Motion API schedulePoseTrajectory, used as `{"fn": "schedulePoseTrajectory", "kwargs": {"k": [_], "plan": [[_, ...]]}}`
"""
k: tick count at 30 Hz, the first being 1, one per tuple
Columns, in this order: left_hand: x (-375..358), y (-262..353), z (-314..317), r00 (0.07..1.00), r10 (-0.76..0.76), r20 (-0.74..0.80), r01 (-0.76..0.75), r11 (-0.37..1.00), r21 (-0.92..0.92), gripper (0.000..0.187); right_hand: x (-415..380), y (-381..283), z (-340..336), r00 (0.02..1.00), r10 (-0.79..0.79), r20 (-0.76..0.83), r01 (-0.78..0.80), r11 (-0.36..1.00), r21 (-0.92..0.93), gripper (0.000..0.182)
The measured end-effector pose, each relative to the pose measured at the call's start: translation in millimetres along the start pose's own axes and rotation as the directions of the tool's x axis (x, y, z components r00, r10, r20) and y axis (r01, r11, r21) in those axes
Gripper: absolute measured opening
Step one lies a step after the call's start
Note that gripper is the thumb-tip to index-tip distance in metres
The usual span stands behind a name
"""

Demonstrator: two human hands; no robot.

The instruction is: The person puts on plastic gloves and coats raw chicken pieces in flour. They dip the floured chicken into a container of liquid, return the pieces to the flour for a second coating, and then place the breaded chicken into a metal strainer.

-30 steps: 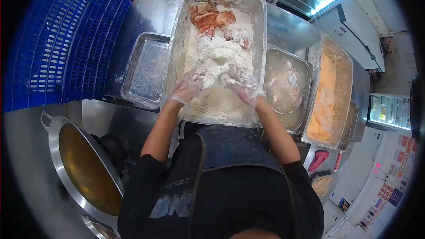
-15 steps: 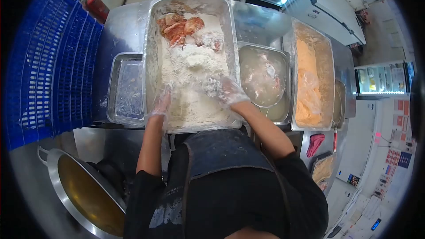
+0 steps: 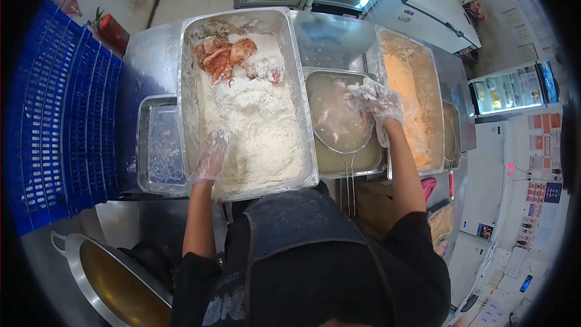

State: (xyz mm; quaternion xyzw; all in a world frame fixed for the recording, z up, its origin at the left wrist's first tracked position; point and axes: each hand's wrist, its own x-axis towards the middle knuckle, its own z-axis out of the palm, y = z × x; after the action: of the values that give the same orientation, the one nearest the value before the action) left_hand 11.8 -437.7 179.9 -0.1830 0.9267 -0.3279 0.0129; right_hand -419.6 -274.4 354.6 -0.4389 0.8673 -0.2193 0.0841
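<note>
My right hand (image 3: 387, 106), in a clear plastic glove, is closed around a flour-coated piece of chicken (image 3: 363, 92). It is above the right side of a wire strainer (image 3: 348, 152) that sits in a pan of cloudy liquid (image 3: 339, 164), with pale pieces in the strainer. On the left, my gloved left hand (image 3: 210, 154) rests with fingers stretched out on the flour (image 3: 266, 139), near the left wall of a deep metal tray (image 3: 295, 54). Several red marinated chicken pieces (image 3: 223, 59) lie at that tray's far end, beside a partly floured one (image 3: 265, 69).
A tray of orange breading (image 3: 402, 94) stands at the right. Left of the flour is a shallow metal pan (image 3: 164, 145), then stacked blue crates (image 3: 91, 121). A large wok of oil (image 3: 118, 275) sits at lower left. A red fire extinguisher (image 3: 113, 29) stands behind the crates.
My right hand has moved right with the floured chicken piece, from the flour tray to over the strainer. My left hand stays at the flour tray's left side. The view has shifted.
</note>
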Motion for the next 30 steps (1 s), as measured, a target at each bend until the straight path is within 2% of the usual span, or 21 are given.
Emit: {"fn": "schedulePoseTrajectory", "kwargs": {"k": [2,4,5,6,8,10,11,12,13,14,16,18,19,20,22,23,24,26,27,29,30], "plan": [[9.3,-5.9,-27.9,0.918,0.169,0.36,-0.159,0.986,-0.057,0.053,7.3,11.3,9.4,0.989,0.091,0.113,-0.099,0.992,0.073,0.028],[4.1,-6.4,-28.9,0.93,0.211,0.3,-0.232,0.972,0.033,0.052,11.0,20.2,24.8,0.96,0.154,0.234,-0.19,0.971,0.143,0.029],[3.3,-6.8,-27.3,0.934,0.258,0.247,-0.294,0.948,0.12,0.052,9.1,25.2,35.4,0.972,-0.092,0.218,0.103,0.994,-0.036,0.028],[-1.2,-1.3,-14.3,0.934,0.255,0.25,-0.292,0.949,0.12,0.052,6.2,30.0,44.6,0.912,-0.326,0.25,0.38,0.9,-0.213,0.029],[-7.7,6.6,0.7,0.964,0.099,0.246,0.001,0.926,-0.378,0.051,-0.2,34.2,52.6,0.903,-0.32,0.286,0.384,0.901,-0.203,0.026],[-13.5,4.8,-9.5,0.97,0.068,0.234,0.049,0.886,-0.46,0.05,-3.7,30.8,49.5,0.892,-0.313,0.325,0.386,0.903,-0.19,0.023],[-11.7,0.7,-17.6,0.975,0.03,0.22,0.095,0.84,-0.535,0.049,0.4,-1.8,25.1,0.907,-0.206,0.367,0.32,0.905,-0.281,0.022],[-13.3,3.4,-9.6,0.974,0.027,0.223,0.099,0.838,-0.536,0.049,6.3,-19.3,11.8,0.913,-0.097,0.396,0.257,0.891,-0.374,0.022],[-17.2,8.3,4.8,0.983,0.02,0.183,0.081,0.845,-0.528,0.049,14.3,-8.1,21.1,0.953,-0.007,0.304,0.09,0.962,-0.259,0.021],[-19.7,10.9,13.3,0.99,0.019,0.141,0.057,0.853,-0.519,0.049,20.6,-9.9,21.4,0.951,-0.004,0.308,0.087,0.963,-0.257,0.021],[-19.1,8.7,10.1,0.993,0.023,0.119,0.033,0.894,-0.448,0.048,30.0,-15.3,23.1,0.932,-0.29,0.217,0.355,0.853,-0.382,0.023],[-15.8,2.0,-8.1,0.995,0.028,0.1,0.011,0.928,-0.373,0.046,39.1,19.4,62.5,0.901,-0.382,0.203,0.429,0.854,-0.296,0.022],[-7.0,-4.8,-30.5,0.947,-0.152,0.284,0.304,0.714,-0.631,0.045,41.3,32.1,75.3,0.861,-0.479,0.173,0.508,0.834,-0.217,0.022],[-1.6,-9.9,-44.6,0.83,-0.246,0.501,0.558,0.367,-0.744,0.045,38.8,34.0,76.1,0.859,-0.481,0.178,0.511,0.833,-0.214,0.022],[-0.1,-13.9,-50.0,0.806,-0.272,0.525,0.59,0.304,-0.748,0.046,25.1,35.3,77.7,0.833,-0.274,0.481,0.361,0.928,-0.096,0.023],[-0.6,-14.6,-50.0,0.784,-0.3,0.543,0.613,0.243,-0.752,0.047,14.8,-6.6,49.4,0.812,-0.249,0.527,0.438,0.857,-0.271,0.028],[-2.0,-14.1,-49.3,0.781,-0.302,0.547,0.617,0.238,-0.75,0.047,13.9,-29.0,34.7,0.809,-0.252,0.531,0.443,0.855,-0.271,0.028],[-7.1,-13.2,-48.2,0.799,-0.31,0.515,0.588,0.223,-0.777,0.045,11.0,-51.6,21.3,0.884,0.007,0.468,0.144,0.947,-0.288,0.037],[-13.7,-5.2,-33.6,0.799,-0.308,0.517,0.589,0.224,-0.777,0.045,8.1,-41.3,25.6,0.948,-0.05,0.313,0.086,0.991,-0.101,0.041],[-29.6,17.5,6.2,0.802,-0.369,0.47,0.477,-0.078,-0.875,0.043,15.4,-20.0,46.2,0.961,-0.111,0.254,0.152,0.977,-0.147,0.041],[-24.9,10.2,-6.6,0.804,-0.366,0.469,0.477,-0.076,-0.876,0.043,21.1,-15.4,54.5,0.964,-0.181,0.197,0.22,0.955,-0.197,0.042]]}}
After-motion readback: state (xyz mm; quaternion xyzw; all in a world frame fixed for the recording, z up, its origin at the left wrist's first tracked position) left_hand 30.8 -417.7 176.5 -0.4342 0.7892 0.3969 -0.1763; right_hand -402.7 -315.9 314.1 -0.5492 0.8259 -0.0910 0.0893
